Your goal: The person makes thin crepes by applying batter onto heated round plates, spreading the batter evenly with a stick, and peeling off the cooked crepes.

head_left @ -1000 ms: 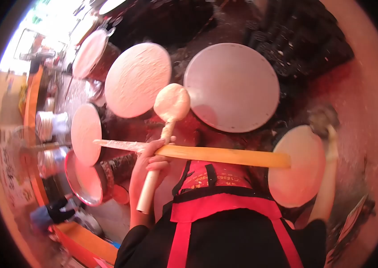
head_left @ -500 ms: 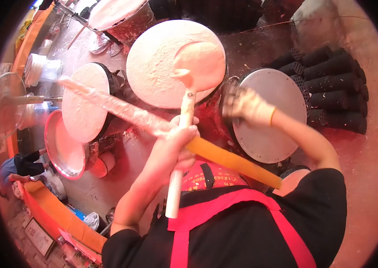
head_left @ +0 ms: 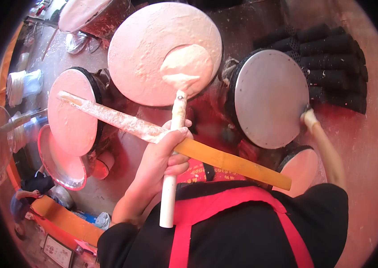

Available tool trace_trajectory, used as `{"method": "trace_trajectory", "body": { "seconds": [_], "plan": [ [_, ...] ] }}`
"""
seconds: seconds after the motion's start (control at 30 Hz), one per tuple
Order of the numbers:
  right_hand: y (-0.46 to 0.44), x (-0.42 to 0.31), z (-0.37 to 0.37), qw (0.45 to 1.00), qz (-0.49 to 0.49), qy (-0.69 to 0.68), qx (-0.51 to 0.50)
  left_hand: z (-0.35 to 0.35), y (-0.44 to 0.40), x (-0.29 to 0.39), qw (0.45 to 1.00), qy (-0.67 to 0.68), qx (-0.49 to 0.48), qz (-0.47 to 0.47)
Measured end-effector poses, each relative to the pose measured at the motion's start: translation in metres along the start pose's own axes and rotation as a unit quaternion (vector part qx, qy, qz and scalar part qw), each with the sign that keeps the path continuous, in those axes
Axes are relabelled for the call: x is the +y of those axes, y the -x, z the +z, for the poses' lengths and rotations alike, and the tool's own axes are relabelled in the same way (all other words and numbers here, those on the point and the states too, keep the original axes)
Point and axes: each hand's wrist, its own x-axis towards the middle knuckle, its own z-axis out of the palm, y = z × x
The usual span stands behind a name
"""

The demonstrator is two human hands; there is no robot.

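Observation:
My left hand (head_left: 171, 154) is closed around two crossed tools. One is a ladle (head_left: 168, 201) with a pale handle, its head coated in batter and lying in a big round tub of thick pale batter (head_left: 144, 49). The other is a long flat wooden stick (head_left: 233, 164), caked with batter on its left half, whose far end reaches over a pale-coated round surface (head_left: 73, 120). Wearing a light glove, my right hand (head_left: 308, 118) is at the right edge of a bare grey round griddle (head_left: 269, 98). Its fingers are mostly hidden there.
Black perforated cylinders (head_left: 332, 67) are stacked beyond the griddle. Another pale round surface (head_left: 300, 169) sits near my right arm. At left are a red-rimmed basin (head_left: 64, 165), white containers (head_left: 16, 87) and an orange ledge (head_left: 64, 216). A person (head_left: 30, 190) is at lower left.
My right hand has moved from over the griddle's left edge to its right edge. The left hand keeps both tools, and the ladle still lies in the batter. The view has shifted.

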Motion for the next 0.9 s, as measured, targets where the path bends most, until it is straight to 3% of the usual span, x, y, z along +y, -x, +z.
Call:
{"method": "trace_trajectory", "body": {
  "seconds": [0.07, 0.13, 0.2, 0.23, 0.27, 0.33, 0.4, 0.47, 0.53, 0.57, 0.63, 0.67, 0.73, 0.77, 0.83, 0.9],
  "plan": [
    [0.079, 0.01, 0.03, 0.957, 0.107, -0.16, -0.216, -0.008, 0.003, 0.0, 1.0, -0.007, 0.009, -0.009],
    [0.153, -0.016, 0.066, 0.836, 0.218, -0.334, -0.377, -0.012, 0.004, -0.002, 1.0, -0.014, 0.014, -0.003],
    [0.193, -0.074, 0.086, 0.646, 0.362, -0.531, -0.412, -0.018, 0.006, -0.003, 1.0, -0.023, 0.021, -0.003],
    [0.206, -0.109, 0.091, 0.517, 0.45, -0.617, -0.386, -0.021, 0.008, -0.005, 0.999, -0.027, 0.026, -0.001],
    [0.22, -0.144, 0.097, 0.393, 0.53, -0.664, -0.352, -0.021, 0.01, -0.007, 0.999, -0.022, 0.035, -0.003],
    [0.234, -0.209, 0.08, 0.184, 0.599, -0.722, -0.293, -0.019, 0.017, -0.016, 0.998, -0.016, 0.056, -0.002],
    [0.211, -0.241, 0.076, -0.06, 0.615, -0.732, -0.287, -0.018, 0.023, -0.031, 0.998, -0.008, 0.06, 0.009],
    [0.158, -0.26, 0.082, -0.147, 0.459, -0.768, -0.423, -0.018, 0.027, -0.05, 0.998, 0.023, 0.051, 0.019],
    [0.1, -0.284, 0.079, -0.066, 0.169, -0.84, -0.511, -0.02, 0.03, -0.065, 0.998, 0.03, 0.054, 0.024],
    [0.074, -0.275, 0.074, -0.016, 0.01, -0.863, -0.504, -0.02, 0.031, -0.075, 0.998, 0.033, 0.053, 0.024],
    [0.06, -0.225, 0.027, 0.164, -0.126, -0.872, -0.444, -0.02, 0.03, -0.092, 0.998, 0.036, 0.045, 0.019],
    [0.063, -0.181, 0.0, 0.245, -0.16, -0.875, -0.386, -0.02, 0.031, -0.101, 0.998, 0.037, 0.04, 0.011],
    [0.095, -0.079, -0.042, 0.325, -0.169, -0.894, -0.258, -0.007, 0.026, -0.117, 0.998, 0.04, 0.045, -0.006],
    [0.124, -0.024, -0.055, 0.321, -0.147, -0.916, -0.19, -0.005, 0.022, -0.125, 0.998, 0.036, 0.041, -0.021],
    [0.143, 0.126, -0.056, 0.372, -0.18, -0.901, -0.131, -0.034, 0.013, -0.142, 0.974, 0.192, -0.05, -0.106],
    [0.191, 0.24, -0.062, 0.612, -0.163, -0.748, 0.198, -0.026, 0.015, -0.153, 0.943, 0.268, -0.092, -0.176]
  ]
}}
